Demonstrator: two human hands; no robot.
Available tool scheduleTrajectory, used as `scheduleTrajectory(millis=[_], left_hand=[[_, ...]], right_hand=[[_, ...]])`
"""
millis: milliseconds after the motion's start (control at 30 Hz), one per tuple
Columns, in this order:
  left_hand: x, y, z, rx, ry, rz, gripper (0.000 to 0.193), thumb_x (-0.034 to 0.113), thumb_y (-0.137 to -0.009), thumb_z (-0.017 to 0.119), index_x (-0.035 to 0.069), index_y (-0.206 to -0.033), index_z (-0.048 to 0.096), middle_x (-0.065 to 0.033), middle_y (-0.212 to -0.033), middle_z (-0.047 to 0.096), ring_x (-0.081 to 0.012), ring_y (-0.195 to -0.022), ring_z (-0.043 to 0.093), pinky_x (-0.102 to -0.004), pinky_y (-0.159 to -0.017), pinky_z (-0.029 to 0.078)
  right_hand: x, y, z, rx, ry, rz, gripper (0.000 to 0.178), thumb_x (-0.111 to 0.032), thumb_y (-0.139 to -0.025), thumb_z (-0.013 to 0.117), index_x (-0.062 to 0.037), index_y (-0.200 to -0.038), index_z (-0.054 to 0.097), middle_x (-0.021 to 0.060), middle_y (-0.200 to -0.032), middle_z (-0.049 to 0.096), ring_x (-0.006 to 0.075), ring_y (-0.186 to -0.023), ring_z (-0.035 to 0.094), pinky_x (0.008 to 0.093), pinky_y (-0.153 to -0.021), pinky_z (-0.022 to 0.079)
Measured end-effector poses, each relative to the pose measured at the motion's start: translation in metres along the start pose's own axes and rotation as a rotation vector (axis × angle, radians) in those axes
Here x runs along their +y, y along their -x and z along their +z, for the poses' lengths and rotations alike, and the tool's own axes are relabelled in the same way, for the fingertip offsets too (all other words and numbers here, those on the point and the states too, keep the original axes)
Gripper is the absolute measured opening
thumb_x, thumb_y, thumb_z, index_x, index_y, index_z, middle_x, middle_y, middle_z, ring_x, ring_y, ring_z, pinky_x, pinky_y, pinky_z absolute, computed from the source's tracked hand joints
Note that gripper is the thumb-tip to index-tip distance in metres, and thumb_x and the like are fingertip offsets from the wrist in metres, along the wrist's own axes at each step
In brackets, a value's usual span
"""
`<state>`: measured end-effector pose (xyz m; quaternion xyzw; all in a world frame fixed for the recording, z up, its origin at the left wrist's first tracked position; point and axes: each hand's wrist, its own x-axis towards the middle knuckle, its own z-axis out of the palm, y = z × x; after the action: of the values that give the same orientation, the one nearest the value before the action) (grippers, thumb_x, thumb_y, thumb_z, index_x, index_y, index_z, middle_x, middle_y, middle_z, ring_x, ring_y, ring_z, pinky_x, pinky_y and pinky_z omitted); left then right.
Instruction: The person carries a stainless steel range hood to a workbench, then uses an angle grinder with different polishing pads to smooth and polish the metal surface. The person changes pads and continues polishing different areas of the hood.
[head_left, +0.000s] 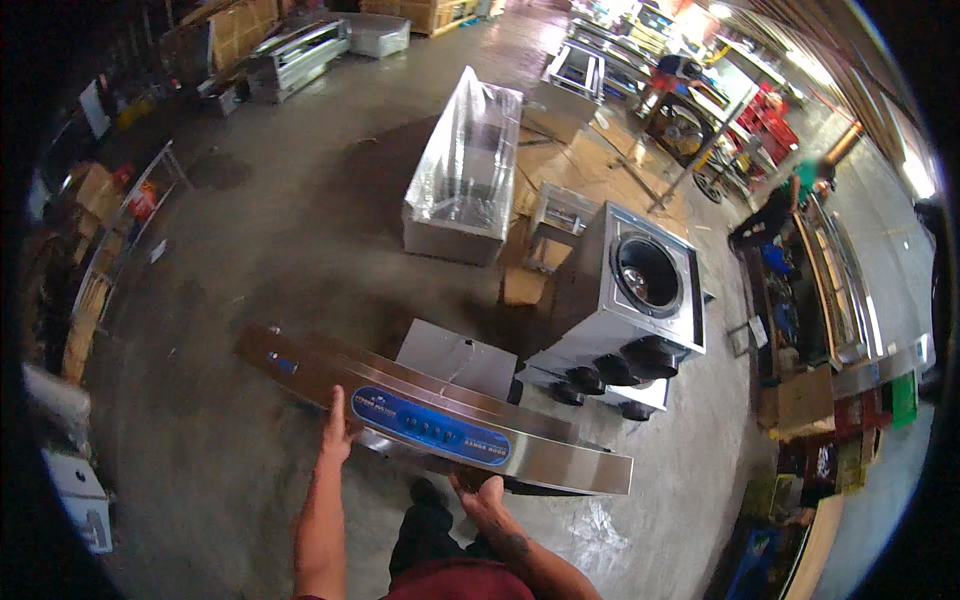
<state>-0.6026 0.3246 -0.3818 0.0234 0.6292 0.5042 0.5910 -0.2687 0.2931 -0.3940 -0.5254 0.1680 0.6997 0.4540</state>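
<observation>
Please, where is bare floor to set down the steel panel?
The widest bare floor is left of the steel panel, toward the cardboard boxes; it continues ahead, left of the wrapped trough. A smaller patch lies between the steel box with round openings and the brown carton. Crowded: beyond the panel, around the grey metal piece and steel box.

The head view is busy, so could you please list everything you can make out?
Long metal panel: 1, silver with blue label, both hands
Metal casing: 1, grey, just beyond panel
Box with round opening: 1, silver, right of centre
Film-covered unit: 1, silver, upper centre
Cardboard sheets: several, brown, floor, upper centre
Cardboard boxes: several, brown, left and right
Green container: 1, green, right
Co-workers: 2, one green-topped, upper right
Left hand: 1, bare, panel's near edge
Right hand: 1, bare, panel's near edge
Shirt: 1, maroon, bottom edge
</observation>
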Motion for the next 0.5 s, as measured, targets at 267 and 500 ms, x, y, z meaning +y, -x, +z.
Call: scheduleTrajectory(millis=[267, 500], left_hand=[[-0.128, 0.105, 0.084, -0.060, 0.123, 0.079, 0.059, 0.062, -0.101, 0.065, 0.011, -0.130, 0.057, -0.0078, -0.113, 0.069, -0.0217, -0.097, 0.072, -0.0407, -0.080, 0.064], [-0.456, 0.284, 0.010, 0.564, -0.445, 0.106, 0.039, 0.036, -0.105, 0.065, 0.005, -0.128, 0.060, -0.0154, -0.103, 0.073, -0.0292, -0.090, 0.078, -0.0428, -0.078, 0.064]], right_hand=[[-0.136, 0.046, -0.112, -0.599, 1.244, 0.181, 0.038, -0.031, -0.113, 0.053, -0.0019, -0.136, 0.058, 0.0144, -0.124, 0.067, 0.0285, -0.111, 0.070, 0.0420, -0.096, 0.060], [-0.293, -0.121, -0.361, -1.768, 2.532, -0.626, 0.037, -0.035, -0.095, 0.076, -0.0085, -0.120, 0.071, 0.0147, -0.119, 0.071, 0.0334, -0.108, 0.069, 0.0455, -0.090, 0.059]])
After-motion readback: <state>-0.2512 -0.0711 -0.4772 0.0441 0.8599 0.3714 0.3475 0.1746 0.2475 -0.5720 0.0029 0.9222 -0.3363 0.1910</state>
